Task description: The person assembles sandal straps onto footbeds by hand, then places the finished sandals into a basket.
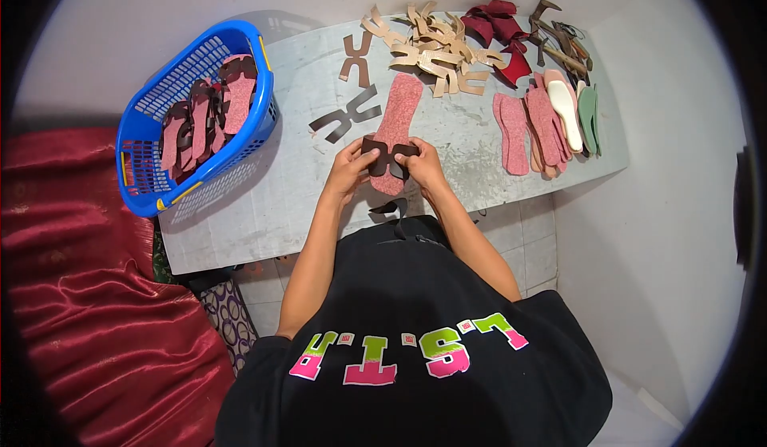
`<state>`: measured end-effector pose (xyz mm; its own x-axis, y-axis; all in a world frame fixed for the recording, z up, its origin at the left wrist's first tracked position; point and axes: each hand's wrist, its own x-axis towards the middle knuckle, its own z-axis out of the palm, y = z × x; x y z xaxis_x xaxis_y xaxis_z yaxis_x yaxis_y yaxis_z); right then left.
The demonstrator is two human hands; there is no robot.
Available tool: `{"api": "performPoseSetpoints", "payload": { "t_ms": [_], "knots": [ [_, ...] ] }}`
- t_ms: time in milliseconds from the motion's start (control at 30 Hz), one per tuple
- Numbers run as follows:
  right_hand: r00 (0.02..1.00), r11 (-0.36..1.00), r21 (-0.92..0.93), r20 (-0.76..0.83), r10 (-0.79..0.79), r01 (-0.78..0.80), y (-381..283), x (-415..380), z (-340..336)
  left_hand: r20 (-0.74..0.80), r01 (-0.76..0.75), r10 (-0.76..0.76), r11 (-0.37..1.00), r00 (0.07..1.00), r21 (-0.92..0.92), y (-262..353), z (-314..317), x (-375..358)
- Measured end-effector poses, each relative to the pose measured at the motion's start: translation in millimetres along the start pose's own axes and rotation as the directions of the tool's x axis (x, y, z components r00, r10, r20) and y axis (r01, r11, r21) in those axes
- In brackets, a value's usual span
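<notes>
Between my two hands is a pink speckled insole (399,99) with a dark brown H-shaped sandal strap (389,158) across its lower part. My left hand (350,166) is closed on the left side of the strap, thumb on top. On the right side, my right hand (427,166) grips the strap and insole edge, its thumb also on top. The fingers beneath are hidden. Just below lies a loose dark strip (391,207) at the table's near edge. Two more cut-out straps, one dark (348,114) and one brown (355,58), lie to the upper left.
A blue basket (264,107) at left holds several pink sandals with dark straps. Beige straps (438,47) and dark red pieces (495,27) are heaped at the back. Pink insoles (513,135), a white sole (566,111), green soles (588,119) and a hammer (545,7) lie right.
</notes>
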<state>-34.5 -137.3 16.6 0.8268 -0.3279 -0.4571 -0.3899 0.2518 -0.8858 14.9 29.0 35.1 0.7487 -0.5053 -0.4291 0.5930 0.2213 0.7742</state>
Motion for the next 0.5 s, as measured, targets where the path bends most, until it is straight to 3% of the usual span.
{"api": "performPoseSetpoints", "payload": {
  "t_ms": [33,100,133,233,333,400,500],
  "knots": [
    [1.000,1.000,-0.006,0.003,0.004,-0.004,-4,-3,-1,-0.065,-0.016,0.028,0.985,0.997,0.169,-1,3,-2],
    [0.998,0.990,0.142,0.070,0.004,-0.014,-11,-13,-5,-0.121,0.005,0.021,0.976,0.992,0.217,-10,3,1],
    [0.997,0.991,0.131,0.079,0.016,-0.026,-7,-12,-8,-0.166,0.028,0.018,0.961,0.986,0.273,-17,2,1],
    [0.990,0.960,0.247,0.075,0.116,-0.131,3,-8,-14,-0.240,-0.008,0.052,0.983,0.969,0.182,-35,12,1],
    [0.993,0.977,0.179,0.049,0.106,-0.113,5,-12,-17,-0.292,0.007,0.022,0.995,0.956,0.099,-52,15,2],
    [0.995,0.989,0.120,0.051,0.085,-0.091,8,-16,-17,-0.260,-0.054,0.130,0.958,0.957,0.281,-56,17,2],
    [0.999,0.999,0.047,0.049,0.020,-0.022,4,-20,-22,-0.295,-0.114,0.245,0.910,0.924,0.398,-54,36,-3]
  ]
}}
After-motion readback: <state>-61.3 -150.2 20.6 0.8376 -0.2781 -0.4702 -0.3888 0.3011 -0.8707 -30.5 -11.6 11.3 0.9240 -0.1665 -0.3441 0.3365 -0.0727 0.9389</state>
